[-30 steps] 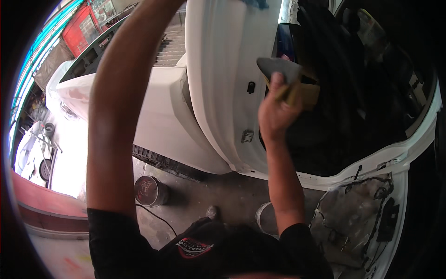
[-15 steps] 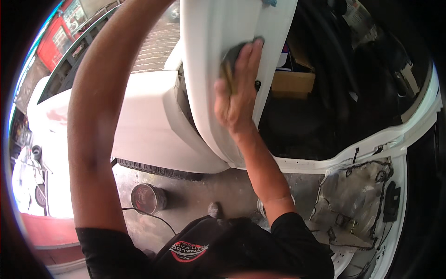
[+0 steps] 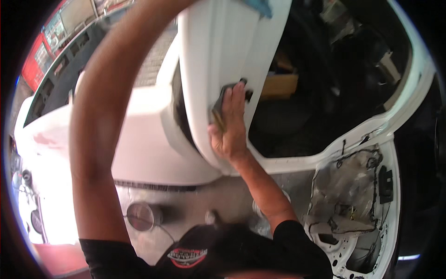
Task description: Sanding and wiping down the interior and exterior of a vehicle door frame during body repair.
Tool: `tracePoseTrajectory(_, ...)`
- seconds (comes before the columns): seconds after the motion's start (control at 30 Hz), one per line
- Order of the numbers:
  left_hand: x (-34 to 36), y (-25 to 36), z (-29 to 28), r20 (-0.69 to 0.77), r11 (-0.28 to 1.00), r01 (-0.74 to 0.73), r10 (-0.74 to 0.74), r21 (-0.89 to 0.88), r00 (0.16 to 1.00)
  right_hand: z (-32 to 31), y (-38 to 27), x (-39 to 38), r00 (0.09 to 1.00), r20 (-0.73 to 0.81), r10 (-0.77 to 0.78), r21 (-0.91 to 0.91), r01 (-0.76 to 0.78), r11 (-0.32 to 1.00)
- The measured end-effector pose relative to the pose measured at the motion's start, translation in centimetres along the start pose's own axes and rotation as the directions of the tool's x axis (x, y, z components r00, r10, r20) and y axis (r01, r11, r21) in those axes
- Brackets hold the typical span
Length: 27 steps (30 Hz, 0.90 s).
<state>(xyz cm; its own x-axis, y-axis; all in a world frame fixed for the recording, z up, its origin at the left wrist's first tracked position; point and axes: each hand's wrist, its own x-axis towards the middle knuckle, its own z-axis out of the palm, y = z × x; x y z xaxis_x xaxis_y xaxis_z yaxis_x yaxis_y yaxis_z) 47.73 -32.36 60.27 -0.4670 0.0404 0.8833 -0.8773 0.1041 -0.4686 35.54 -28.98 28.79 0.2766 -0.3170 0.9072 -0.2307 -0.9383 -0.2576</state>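
Observation:
My right hand [image 3: 231, 132] lies against the white body pillar [image 3: 200, 69] of a car, between the rear side panel and the dark door opening. Its fingers stretch up along a dark, flat pad [image 3: 216, 109] with a yellowish edge, held between thumb and fingers and pressed to the paint. Next to the fingertips is a small black fitting [image 3: 249, 96] in the pillar. My left arm [image 3: 100, 116] reaches up past the top edge, so the left hand is out of sight. A blue, cloth-like thing [image 3: 261, 7] shows at the top of the pillar; what holds it is hidden.
An open door [image 3: 357, 186] with its inner lining off and plastic sheeting exposed stands at the right. The white rear side panel [image 3: 144, 139] bulges out at the left. On the floor stand a bucket [image 3: 143, 216] with a cable beside it and a pale container [image 3: 260, 207] under my forearm.
My right hand has slid down the pillar toward me with the pad, coming beside the black fitting. More of the blue thing shows at the top. The whole view has shifted slightly.

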Motion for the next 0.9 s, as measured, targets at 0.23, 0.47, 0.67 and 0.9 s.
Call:
tracePoseTrajectory(0.23,0.2,2.0,-3.8,0.083,0.975,0.167,-0.156,-0.146,0.984,-6.0,-0.2,13.1,0.998,-0.05,-0.033,0.13,0.039,0.991)
tracePoseTrajectory(0.47,0.4,1.4,-3.4,-0.002,0.947,0.204,-0.211,-0.249,0.977,-7.0,1.2,19.0,0.994,-0.095,-0.05,0.004,0.05,0.999)
tracePoseTrajectory(0.67,0.6,1.5,-2.5,-0.09,0.946,0.232,-0.257,-0.227,0.962,-12.7,1.7,29.0,0.998,0.036,-0.043,0.0,0.043,0.999)
tracePoseTrajectory(0.9,3.4,0.7,1.2,0.038,0.979,-0.005,-0.003,0.202,0.999,-20.6,9.3,25.9,0.965,-0.233,0.123,0.362,-0.031,0.932)
